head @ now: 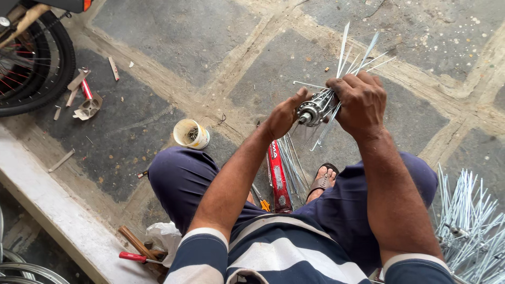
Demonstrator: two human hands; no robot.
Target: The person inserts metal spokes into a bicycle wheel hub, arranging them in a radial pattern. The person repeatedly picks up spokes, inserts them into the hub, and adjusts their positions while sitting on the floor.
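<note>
I sit on a stone floor and hold a metal wheel hub (pixel 311 112) up in front of me. My left hand (pixel 284 115) grips the hub's left end by the axle. My right hand (pixel 359 102) is closed around the hub's right side and a bunch of silver spokes (pixel 351 59) that fan upward from it. More loose spokes (pixel 292 164) lie on the floor under the hub beside a red packet (pixel 278 177).
A small white cup of little metal parts (pixel 191 133) stands on the floor to the left. A bicycle wheel (pixel 32 63) is at top left. A pile of spokes (pixel 470 226) lies at the right. A red-handled tool (pixel 135 257) rests on the kerb (pixel 52 208).
</note>
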